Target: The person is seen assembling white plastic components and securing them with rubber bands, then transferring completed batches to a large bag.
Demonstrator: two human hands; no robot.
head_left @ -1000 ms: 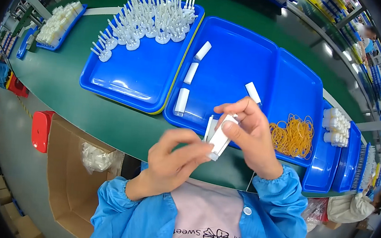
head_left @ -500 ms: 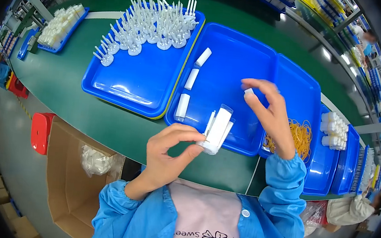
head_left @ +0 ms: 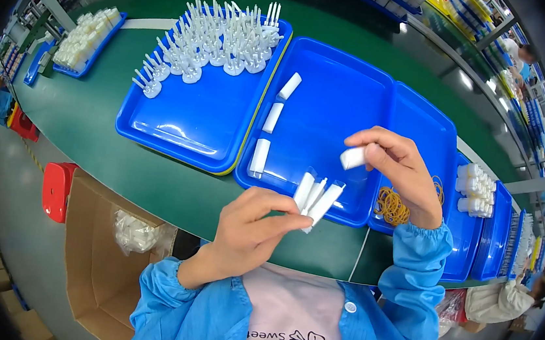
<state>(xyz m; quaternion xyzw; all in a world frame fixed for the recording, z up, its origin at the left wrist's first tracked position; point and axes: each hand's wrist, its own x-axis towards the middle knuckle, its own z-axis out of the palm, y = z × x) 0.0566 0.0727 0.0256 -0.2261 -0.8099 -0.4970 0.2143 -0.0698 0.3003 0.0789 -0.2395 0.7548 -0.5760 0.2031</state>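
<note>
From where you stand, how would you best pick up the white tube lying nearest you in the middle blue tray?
Grip the white tube across its narrow middle, coming straight down from above. It lies flat on the blue tray, long axis pointing away, with bare tray on both long sides for fingers. Both hands look occupied, so one would probably need freeing first.

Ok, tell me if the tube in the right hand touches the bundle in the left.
Apart. The head view shows blue tray between the tube in the right hand and the bundle in the left hand.
</note>
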